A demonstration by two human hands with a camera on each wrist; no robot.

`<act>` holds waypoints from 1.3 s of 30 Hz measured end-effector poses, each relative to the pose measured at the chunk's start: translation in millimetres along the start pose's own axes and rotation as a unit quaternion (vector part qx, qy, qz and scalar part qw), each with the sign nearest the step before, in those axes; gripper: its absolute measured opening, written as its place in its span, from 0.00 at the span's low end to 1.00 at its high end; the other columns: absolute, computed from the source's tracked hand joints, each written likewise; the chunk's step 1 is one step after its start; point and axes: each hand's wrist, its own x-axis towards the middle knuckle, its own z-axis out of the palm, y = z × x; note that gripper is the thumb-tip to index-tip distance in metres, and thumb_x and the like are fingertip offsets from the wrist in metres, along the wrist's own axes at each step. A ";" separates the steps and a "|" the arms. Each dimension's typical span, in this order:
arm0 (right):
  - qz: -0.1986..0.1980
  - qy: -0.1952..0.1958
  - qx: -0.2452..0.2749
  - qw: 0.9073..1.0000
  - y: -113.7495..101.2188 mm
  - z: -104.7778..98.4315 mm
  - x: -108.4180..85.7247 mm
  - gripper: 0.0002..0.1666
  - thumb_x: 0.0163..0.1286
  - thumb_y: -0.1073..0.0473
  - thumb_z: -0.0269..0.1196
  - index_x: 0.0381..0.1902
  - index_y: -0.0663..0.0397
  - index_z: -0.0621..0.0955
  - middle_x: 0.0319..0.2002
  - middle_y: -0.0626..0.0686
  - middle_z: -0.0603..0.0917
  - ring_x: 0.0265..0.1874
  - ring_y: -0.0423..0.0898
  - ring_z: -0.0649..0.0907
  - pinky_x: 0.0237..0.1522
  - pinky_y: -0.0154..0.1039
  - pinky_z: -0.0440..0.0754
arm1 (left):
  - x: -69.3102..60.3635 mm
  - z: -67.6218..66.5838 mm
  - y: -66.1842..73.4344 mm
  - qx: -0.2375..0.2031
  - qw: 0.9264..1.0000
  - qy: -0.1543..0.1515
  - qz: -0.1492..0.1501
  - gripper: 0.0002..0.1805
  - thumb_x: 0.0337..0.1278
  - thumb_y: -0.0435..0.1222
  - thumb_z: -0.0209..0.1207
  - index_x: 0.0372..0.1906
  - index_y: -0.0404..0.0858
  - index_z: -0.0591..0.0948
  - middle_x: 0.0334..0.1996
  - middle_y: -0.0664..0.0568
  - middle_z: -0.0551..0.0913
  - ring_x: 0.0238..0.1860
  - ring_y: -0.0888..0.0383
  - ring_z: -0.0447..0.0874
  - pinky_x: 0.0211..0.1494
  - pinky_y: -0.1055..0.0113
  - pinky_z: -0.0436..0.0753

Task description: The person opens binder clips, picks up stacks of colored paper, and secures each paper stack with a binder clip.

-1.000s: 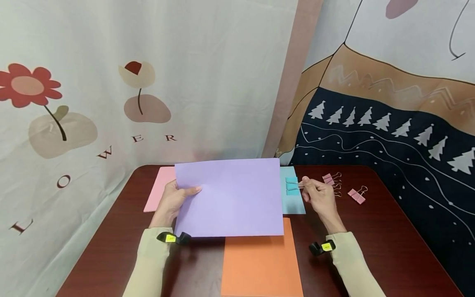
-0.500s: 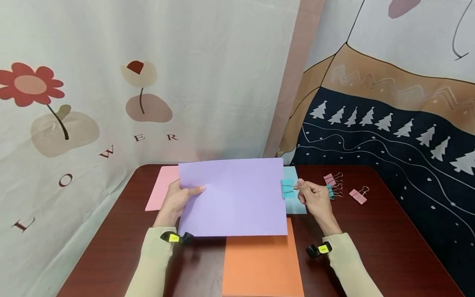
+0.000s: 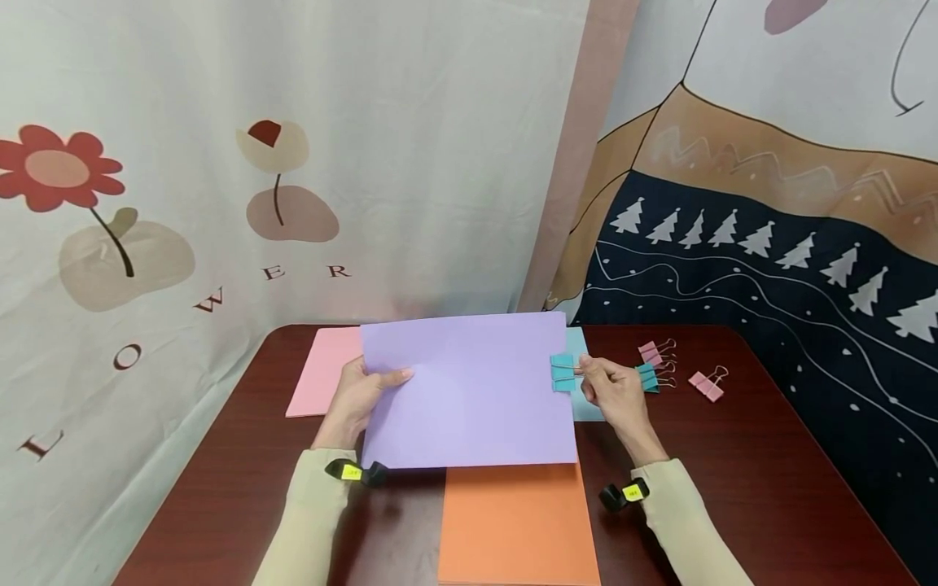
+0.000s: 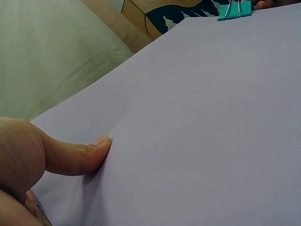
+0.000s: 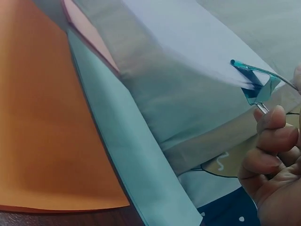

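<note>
My left hand (image 3: 360, 397) grips the left edge of a purple sheet of paper (image 3: 469, 391), thumb lying on its face; the fingers behind are hidden. The paper is held up above the table. A teal binder clip (image 3: 563, 373) sits over the paper's right edge. My right hand (image 3: 614, 395) pinches that clip's wire handles. In the right wrist view the clip (image 5: 268, 92) straddles the edge of the purple paper (image 5: 207, 52), its handles between thumb and curled fingers. The left wrist view shows the clip (image 4: 235, 10) at the far edge.
Orange paper (image 3: 519, 529) lies in front, partly under the purple sheet. Pink paper (image 3: 322, 382) lies back left, light blue paper (image 3: 589, 407) behind at right. Pink binder clips (image 3: 707, 387) and a teal one (image 3: 648, 378) lie on the dark wooden table (image 3: 777, 488) at right.
The teal clip has moved left from beside the purple paper onto its right edge. The purple paper and my left hand have shifted slightly right.
</note>
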 end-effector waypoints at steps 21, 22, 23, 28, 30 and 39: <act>0.056 -0.185 -0.033 0.981 7.1 -14.5 2.7 0.19 0.74 0.45 0.65 0.48 0.55 0.85 0.29 0.63 0.85 0.23 0.45 0.80 0.31 0.39 0.83 | 4.5 -10.6 -0.2 0.055 0.998 -0.012 -0.014 0.26 0.59 0.33 0.69 0.61 0.28 0.77 0.44 0.44 0.87 0.35 0.59 0.87 0.39 0.64 0.85; 0.054 -0.190 -0.039 0.980 6.3 -14.2 3.3 0.19 0.74 0.45 0.65 0.48 0.54 0.85 0.30 0.64 0.86 0.23 0.46 0.81 0.32 0.39 0.83 | 4.7 -12.3 0.1 0.056 0.998 -0.015 -0.014 0.26 0.60 0.33 0.68 0.61 0.28 0.77 0.43 0.46 0.87 0.34 0.59 0.87 0.39 0.63 0.85; 0.052 -0.192 -0.045 0.979 5.2 -14.0 4.0 0.19 0.74 0.45 0.65 0.48 0.54 0.85 0.31 0.66 0.86 0.23 0.46 0.81 0.32 0.40 0.83 | 4.9 -13.9 0.7 0.056 0.998 -0.018 -0.014 0.25 0.61 0.33 0.67 0.61 0.28 0.77 0.41 0.47 0.87 0.34 0.59 0.87 0.39 0.63 0.86; 0.053 -0.186 -0.087 0.977 0.3 -12.4 7.2 0.24 0.73 0.42 0.65 0.46 0.59 0.86 0.27 0.59 0.83 0.24 0.47 0.80 0.34 0.44 0.82 | 4.3 -21.0 5.4 0.066 0.997 -0.029 -0.013 0.26 0.65 0.35 0.64 0.64 0.28 0.75 0.41 0.48 0.87 0.35 0.60 0.87 0.39 0.63 0.86; 0.061 -0.180 -0.106 0.976 -1.8 -10.2 7.6 0.26 0.73 0.40 0.64 0.47 0.57 0.87 0.25 0.54 0.81 0.25 0.47 0.79 0.36 0.45 0.81 | 3.8 -24.5 7.5 0.068 0.997 -0.032 -0.015 0.26 0.66 0.35 0.63 0.65 0.28 0.74 0.41 0.49 0.87 0.35 0.60 0.87 0.39 0.62 0.86; 0.071 -0.189 -0.120 0.972 -11.0 10.2 5.2 0.23 0.71 0.38 0.65 0.45 0.50 0.89 0.27 0.52 0.82 0.28 0.49 0.81 0.38 0.41 0.79 | 2.6 -49.0 10.6 0.114 0.992 -0.039 -0.032 0.28 0.68 0.37 0.60 0.69 0.28 0.72 0.45 0.47 0.86 0.39 0.58 0.85 0.42 0.62 0.83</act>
